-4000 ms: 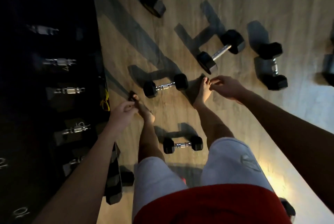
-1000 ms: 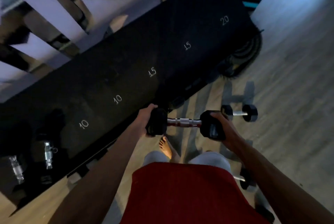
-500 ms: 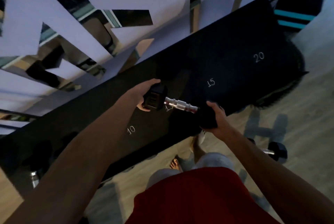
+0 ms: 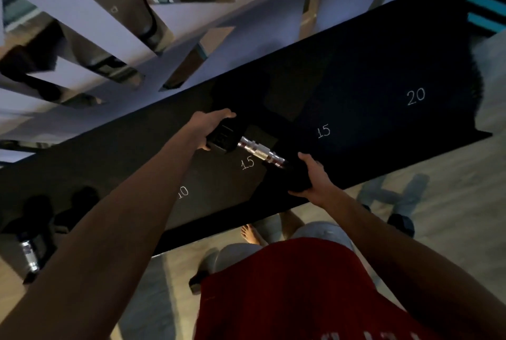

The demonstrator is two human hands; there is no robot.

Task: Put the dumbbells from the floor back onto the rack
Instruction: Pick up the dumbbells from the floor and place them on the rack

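Frame centre: my left hand and right hand each clasp one black head of the dumbbell, over the rack beside a "15" mark. Best lowered level, I judge, with my fingers kept clear underneath.

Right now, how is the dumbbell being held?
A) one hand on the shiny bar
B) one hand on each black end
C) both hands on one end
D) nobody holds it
B: the left hand grips one black end of the dumbbell and the right hand grips the other, with the shiny bar bare between them, above the rack.
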